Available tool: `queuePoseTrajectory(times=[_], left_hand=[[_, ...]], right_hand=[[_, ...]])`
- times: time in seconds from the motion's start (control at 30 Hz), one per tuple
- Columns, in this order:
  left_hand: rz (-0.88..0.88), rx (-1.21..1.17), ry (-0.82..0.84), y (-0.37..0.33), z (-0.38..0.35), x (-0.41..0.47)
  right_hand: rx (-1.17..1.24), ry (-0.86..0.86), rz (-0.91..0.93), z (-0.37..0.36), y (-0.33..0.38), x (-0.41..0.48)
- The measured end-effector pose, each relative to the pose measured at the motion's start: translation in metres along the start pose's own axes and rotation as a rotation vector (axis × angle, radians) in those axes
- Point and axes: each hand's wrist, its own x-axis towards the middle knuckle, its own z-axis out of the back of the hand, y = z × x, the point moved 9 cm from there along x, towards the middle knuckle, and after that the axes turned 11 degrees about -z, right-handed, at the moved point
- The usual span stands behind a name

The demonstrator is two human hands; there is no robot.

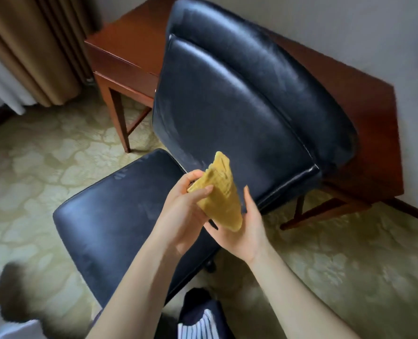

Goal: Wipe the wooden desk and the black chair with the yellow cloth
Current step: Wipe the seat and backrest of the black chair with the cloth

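My left hand (181, 206) pinched the upright cloth (219, 192), my right hand (242, 234) cradled its lower end with straight fingers (248, 200), and the chair seat (119, 211) lay just below, nearer the left.

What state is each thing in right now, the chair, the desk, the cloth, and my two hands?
black chair: upright, seat smudged
wooden desk: standing behind the chair
yellow cloth: folded, held up over the seat
left hand: pinches the cloth's upper part
right hand: fingers straight, cradles the cloth's lower end
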Motion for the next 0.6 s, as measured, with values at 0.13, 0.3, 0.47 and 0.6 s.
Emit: queuePoseTrajectory(times=[0.13,0.3,0.47,0.6], left_hand=[[-0.061,-0.063,-0.086,0.013,-0.004,-0.009],[-0.112,0.002,-0.303,0.015,0.029,-0.019],[-0.167,0.238,-0.501,0.002,0.059,-0.021],[-0.176,0.309,-0.5,-0.005,0.068,-0.014]], right_hand=[[0.053,0.022,-0.031,0.006,0.009,0.007],[0.065,0.075,-0.063,0.002,-0.005,0.016],[0.079,0.173,-0.068,-0.014,-0.004,0.017],[-0.026,0.161,-0.108,-0.034,-0.002,0.019]])
